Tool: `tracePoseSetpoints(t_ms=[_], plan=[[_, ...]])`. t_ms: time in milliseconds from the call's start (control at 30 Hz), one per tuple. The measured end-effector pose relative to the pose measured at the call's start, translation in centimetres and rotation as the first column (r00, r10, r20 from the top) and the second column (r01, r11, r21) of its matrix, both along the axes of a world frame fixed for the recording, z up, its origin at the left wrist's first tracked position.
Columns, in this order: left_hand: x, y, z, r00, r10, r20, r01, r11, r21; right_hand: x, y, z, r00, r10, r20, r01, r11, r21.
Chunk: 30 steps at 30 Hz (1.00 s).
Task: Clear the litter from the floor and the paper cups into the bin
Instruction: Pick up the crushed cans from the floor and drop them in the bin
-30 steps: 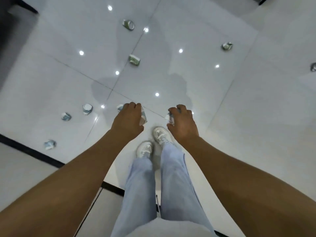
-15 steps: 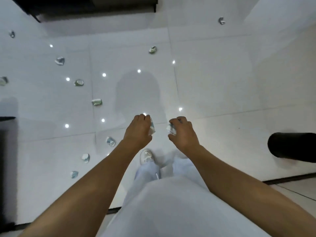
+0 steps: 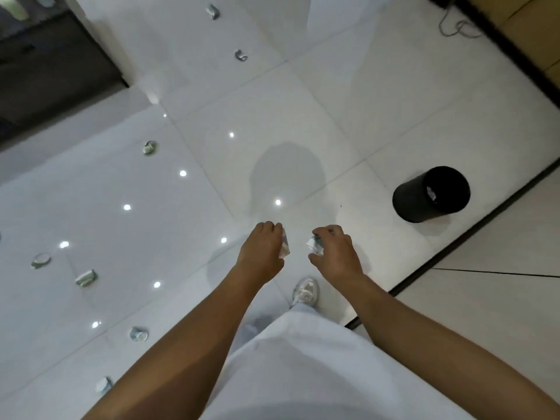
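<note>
Mid-task: the left hand (image 3: 262, 253) and right hand (image 3: 333, 253) each grip a crumpled paper cup (image 3: 313, 246) at frame centre, the black bin (image 3: 430, 194) at right holds some litter, and several cups (image 3: 86, 277) remain scattered at left and top.

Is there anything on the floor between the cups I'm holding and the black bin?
Nothing visible. The left hand and right hand each hold a crushed paper cup, and only bare tile lies between them and the black bin, ahead to the right. The remaining litter is off to the left.
</note>
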State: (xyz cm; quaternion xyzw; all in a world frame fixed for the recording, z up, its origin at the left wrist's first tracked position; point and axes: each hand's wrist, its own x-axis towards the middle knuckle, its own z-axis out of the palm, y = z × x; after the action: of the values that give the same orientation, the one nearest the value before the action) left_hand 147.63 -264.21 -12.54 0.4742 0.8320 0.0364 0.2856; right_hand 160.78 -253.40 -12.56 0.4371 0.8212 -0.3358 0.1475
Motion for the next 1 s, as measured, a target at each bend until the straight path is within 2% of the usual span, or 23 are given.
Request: tracePoseSetpoints(t_ms=[233, 467, 700, 1000], plan=[[5.4, 12.7, 0.2, 0.974, -0.224, 0.004, 0.224, 0.974, 0.018, 7.4, 10.2, 0.3, 0.979, -0.203, 0.018, 0.202, 0.979, 0.016], [7.1, 23.8, 0.1, 0.912, -0.409, 0.004, 0.409, 0.912, 0.035, 9.7, 18.1, -0.3, 0.924, -0.382, 0.006, 0.382, 0.924, 0.017], [6.3, 35.8, 0.6, 0.833, -0.554, -0.012, 0.554, 0.832, 0.033, 9.5, 27.8, 0.0, 0.835, -0.55, -0.025, 0.55, 0.835, 0.014], [8.9, 47.4, 0.6, 0.71, -0.704, -0.009, 0.703, 0.71, -0.051, 11.9, 36.1, -0.7, 0.705, -0.704, -0.087, 0.704, 0.709, -0.035]])
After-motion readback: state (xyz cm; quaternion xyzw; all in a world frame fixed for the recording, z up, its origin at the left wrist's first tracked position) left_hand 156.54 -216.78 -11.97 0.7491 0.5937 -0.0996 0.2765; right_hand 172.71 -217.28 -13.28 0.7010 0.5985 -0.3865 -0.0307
